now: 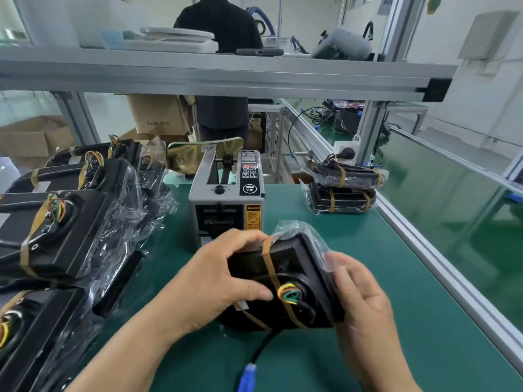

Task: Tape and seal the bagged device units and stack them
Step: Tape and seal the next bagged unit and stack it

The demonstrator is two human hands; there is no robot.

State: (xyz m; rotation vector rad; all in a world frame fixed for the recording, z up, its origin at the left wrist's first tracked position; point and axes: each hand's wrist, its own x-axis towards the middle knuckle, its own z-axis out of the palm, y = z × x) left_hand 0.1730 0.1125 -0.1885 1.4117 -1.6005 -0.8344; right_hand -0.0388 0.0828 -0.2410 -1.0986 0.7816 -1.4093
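Note:
A black bagged device unit [285, 267] with brown tape bands and coloured wires stands on the green mat in front of me. My left hand [218, 281] grips its left side, thumb across the face. My right hand [362, 292] holds the right edge, fingers pressing the clear bag's flap against it. A black cable with a blue plug [247, 377] trails from the unit toward me. Right behind the unit stands the grey tape dispenser [226, 193]. Two taped units sit stacked [343, 185] at the back right.
Several bagged units [65, 222] crowd the left side of the mat. An aluminium rail [441, 261] borders the mat on the right, with a green conveyor beyond. A shelf beam [226, 77] runs overhead. A person stands behind, beside cardboard boxes [158, 114].

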